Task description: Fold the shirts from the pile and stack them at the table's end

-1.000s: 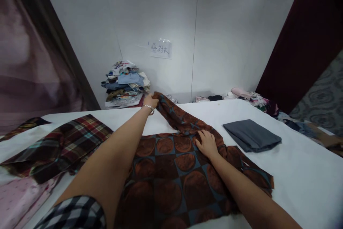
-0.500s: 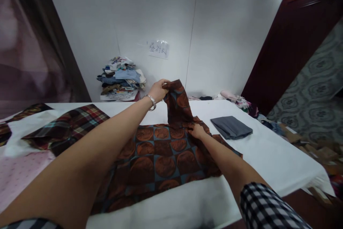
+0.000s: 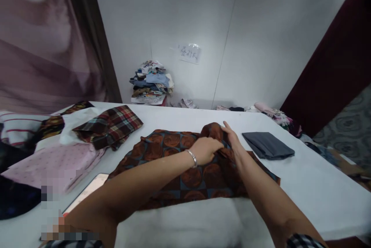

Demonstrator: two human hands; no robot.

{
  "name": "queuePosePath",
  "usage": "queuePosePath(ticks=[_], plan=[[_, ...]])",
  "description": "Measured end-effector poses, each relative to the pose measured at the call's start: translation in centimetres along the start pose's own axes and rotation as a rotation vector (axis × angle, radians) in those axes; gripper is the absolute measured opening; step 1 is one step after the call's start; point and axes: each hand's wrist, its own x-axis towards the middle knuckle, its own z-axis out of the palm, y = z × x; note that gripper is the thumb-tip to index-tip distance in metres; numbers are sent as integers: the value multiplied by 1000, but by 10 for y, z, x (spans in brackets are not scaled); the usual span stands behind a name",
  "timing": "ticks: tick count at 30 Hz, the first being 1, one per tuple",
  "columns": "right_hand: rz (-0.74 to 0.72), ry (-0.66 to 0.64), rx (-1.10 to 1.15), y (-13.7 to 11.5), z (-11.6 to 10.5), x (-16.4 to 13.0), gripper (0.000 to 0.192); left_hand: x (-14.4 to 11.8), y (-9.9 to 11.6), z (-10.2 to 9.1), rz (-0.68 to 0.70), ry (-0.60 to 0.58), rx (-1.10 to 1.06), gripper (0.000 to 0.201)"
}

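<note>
Hands bunched together on the brown circle-print cloth

Cloth first: the brown circle-print cloth (image 3: 179,163) lies spread on the white counter (image 3: 313,186), with its long axis running left to right across the view. Both hands sit at its right-hand part, not over the middle.

The left hand (image 3: 204,149) reaches across from the left, silver bracelet (image 3: 191,158) on the wrist, and its grip is closed on a raised fold of the cloth. The right hand (image 3: 233,143) is touching that same bunched-up part from the right, fingers laid along it. I can't tell whether it's actually pinching the fabric or just resting there. So the bulk of the cloth lies flat to the left of both grips, and the left arm crosses over it.

Hard to make out: the fold itself is mostly covered by the two hands, and the forearms hide part of the cloth's near edge. A folded grey cloth (image 3: 268,145) sits just right of the brown one. A plaid cloth (image 3: 111,126) and a pink cloth (image 3: 55,161) lie to the left, apart from the hands. The paper sign (image 3: 189,53) on the wall is too blurry to read.
</note>
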Motion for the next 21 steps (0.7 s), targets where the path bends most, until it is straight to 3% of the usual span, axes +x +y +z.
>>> queuePosePath(ticks=[3, 5, 7, 8, 12, 17, 21], plan=[[-52, 75, -73, -19, -7, 8, 71, -19, -24, 18, 70, 10, -56, 50], [-55, 70, -70, -37, -13, 10, 75, -30, -60, 19, -128, 6, -19, 54], [-75, 83, -68, -58, -17, 11, 76, -41, -105, 17, -456, -52, 101, 52], [-89, 94, -73, -68, -19, 12, 76, -47, -127, 17, -555, -67, 133, 53], [-167, 141, -87, -101, -18, 20, 73, -68, -192, 19, -779, -111, 193, 53], [-187, 239, -112, -124, -14, 30, 73, -77, -218, 25, -862, -217, 249, 59], [-202, 260, -141, -129, -16, 32, 72, -72, -221, 17, -839, -275, 313, 39]])
